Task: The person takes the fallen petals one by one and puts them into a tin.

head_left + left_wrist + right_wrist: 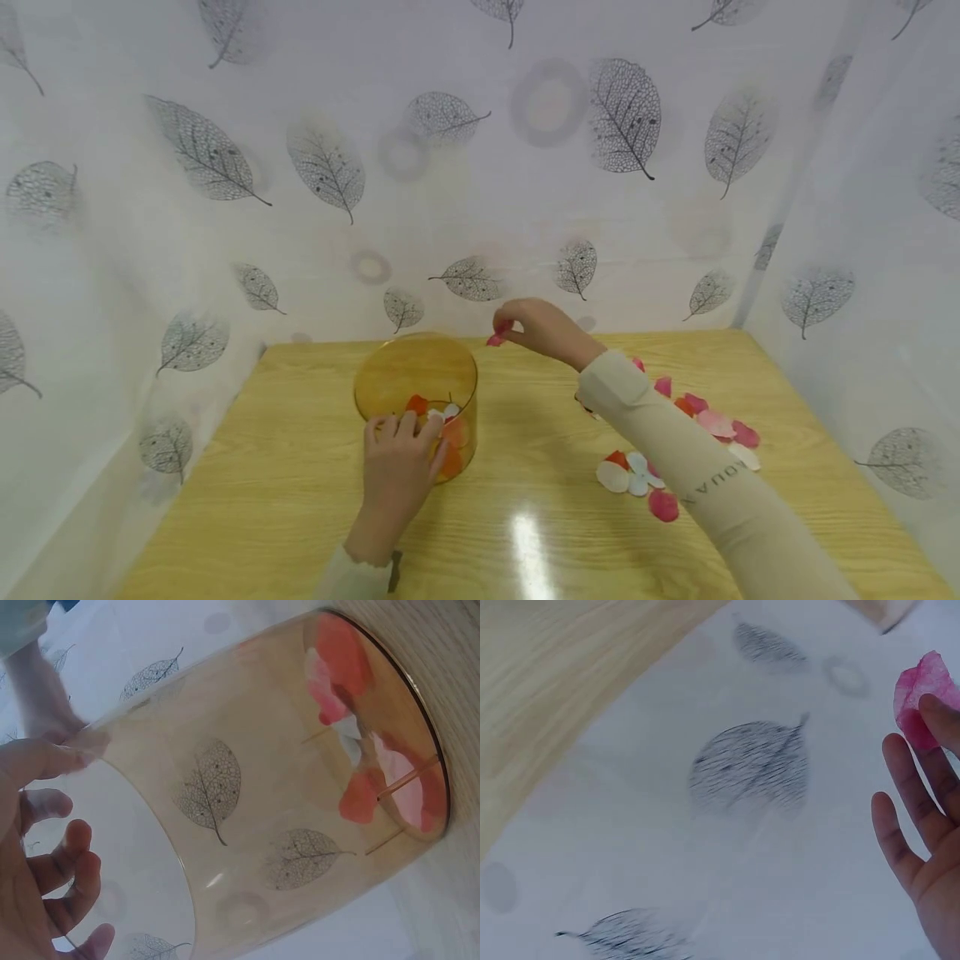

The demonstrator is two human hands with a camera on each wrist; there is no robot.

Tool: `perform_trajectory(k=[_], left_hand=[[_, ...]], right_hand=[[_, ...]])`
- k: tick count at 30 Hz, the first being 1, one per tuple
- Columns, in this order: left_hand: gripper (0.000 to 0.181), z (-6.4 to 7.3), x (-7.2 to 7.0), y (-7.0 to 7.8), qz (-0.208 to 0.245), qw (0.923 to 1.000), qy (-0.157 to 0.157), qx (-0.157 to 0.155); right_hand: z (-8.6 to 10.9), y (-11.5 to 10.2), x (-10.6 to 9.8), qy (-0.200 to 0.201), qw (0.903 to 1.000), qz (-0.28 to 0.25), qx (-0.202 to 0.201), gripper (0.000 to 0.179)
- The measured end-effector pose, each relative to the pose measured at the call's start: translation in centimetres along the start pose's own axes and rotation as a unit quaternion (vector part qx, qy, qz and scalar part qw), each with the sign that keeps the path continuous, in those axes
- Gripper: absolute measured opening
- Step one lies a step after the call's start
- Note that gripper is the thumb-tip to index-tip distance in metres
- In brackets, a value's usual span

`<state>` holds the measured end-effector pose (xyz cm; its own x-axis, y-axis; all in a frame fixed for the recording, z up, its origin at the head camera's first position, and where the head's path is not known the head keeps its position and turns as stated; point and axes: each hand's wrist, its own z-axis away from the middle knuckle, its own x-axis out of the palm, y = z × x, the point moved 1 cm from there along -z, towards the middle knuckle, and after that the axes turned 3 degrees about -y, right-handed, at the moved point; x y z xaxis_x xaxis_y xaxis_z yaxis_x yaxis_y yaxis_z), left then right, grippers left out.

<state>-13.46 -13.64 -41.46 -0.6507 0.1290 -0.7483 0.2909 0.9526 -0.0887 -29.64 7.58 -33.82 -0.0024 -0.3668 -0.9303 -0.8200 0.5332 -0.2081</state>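
A clear amber cylindrical container (416,367) stands on the table, its wide mouth showing. My left hand (397,471) holds it by the rim, the thumb on one side of the wall and the fingers curled over the other. Red, pink and white artificial petals (345,656) lie at the container's bottom, along with thin brown sticks (409,778). To the right of the container and higher, my right hand (546,329) pinches a deep pink petal (921,679) between thumb and fingertips. The other fingers of that hand are spread in the right wrist view.
Loose petals in pink, red and white (716,423) are scattered on the wooden table (285,508) at the right, partly under the right sleeve (705,467). White sheeting with a leaf print (465,192) closes in the back and both sides.
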Motion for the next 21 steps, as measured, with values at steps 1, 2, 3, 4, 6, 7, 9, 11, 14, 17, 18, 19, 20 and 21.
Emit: perform_trajectory(k=[1,2,3,4,6,7,9,11,14,17,18,19,20,21], left_hand=[[0.033,0.0,0.0,0.0,0.0,1.0,-0.001,-0.001],[0.033,0.0,0.0,0.0,0.0,1.0,-0.003,-0.001],[0.033,0.0,0.0,0.0,0.001,1.0,-0.004,-0.002],[0.033,0.0,0.0,0.0,0.002,1.0,-0.005,-0.003],[0.033,0.0,-0.1,0.0,0.003,1.0,-0.008,-0.005],[0.033,0.0,-0.1,0.1,0.003,0.9999,-0.009,-0.005],[0.033,0.0,-0.1,0.1,0.001,0.9999,-0.009,-0.005],[0.034,0.0,0.0,0.1,-0.001,1.0,-0.006,-0.003],[0.035,0.0,0.1,0.1,-0.002,1.0,0.004,0.002],[0.035,0.0,0.2,0.1,-0.001,0.9999,0.012,0.003],[0.035,0.0,0.2,0.1,0.002,0.9999,0.014,0.003],[0.035,0.0,0.2,0.1,0.004,0.9999,0.014,0.002],[0.035,0.0,0.2,0.0,0.007,0.9999,0.014,0.001],[0.034,0.0,0.2,0.0,0.008,0.9999,0.013,0.0]], right_hand=[[-0.5,-0.7,-0.3,0.003,0.9999,-0.002,-0.011,0.005],[-1.0,-1.4,-0.5,0.003,0.9997,-0.002,-0.024,0.005],[-1.5,-2.0,-0.6,-0.002,0.9994,0.002,-0.036,0.005],[-1.9,-2.6,-0.5,-0.007,0.9988,0.003,-0.049,0.004],[-2.6,-3.6,-0.2,-0.02,0.9973,0.007,-0.071,0.004],[-2.9,-4.0,0.1,-0.029,0.9966,0.004,-0.077,0.004],[-3.3,-4.7,0.8,-0.051,0.9952,0.004,-0.083,0.003],[-3.6,-5.1,1.4,-0.076,0.9933,0.0,-0.087,0.003],[-3.7,-5.6,1.9,-0.109,0.9902,-0.008,-0.087,0.002],[-3.5,-5.8,1.9,-0.119,0.989,-0.014,-0.086,0.006],[-3.4,-5.7,1.9,-0.116,0.9896,-0.012,-0.085,0.007],[-3.3,-5.6,1.8,-0.111,0.9902,-0.01,-0.084,0.008],[-3.2,-5.4,1.7,-0.106,0.991,-0.006,-0.081,0.008],[-3.0,-5.2,1.6,-0.1,0.9919,-0.002,-0.079,0.008]])
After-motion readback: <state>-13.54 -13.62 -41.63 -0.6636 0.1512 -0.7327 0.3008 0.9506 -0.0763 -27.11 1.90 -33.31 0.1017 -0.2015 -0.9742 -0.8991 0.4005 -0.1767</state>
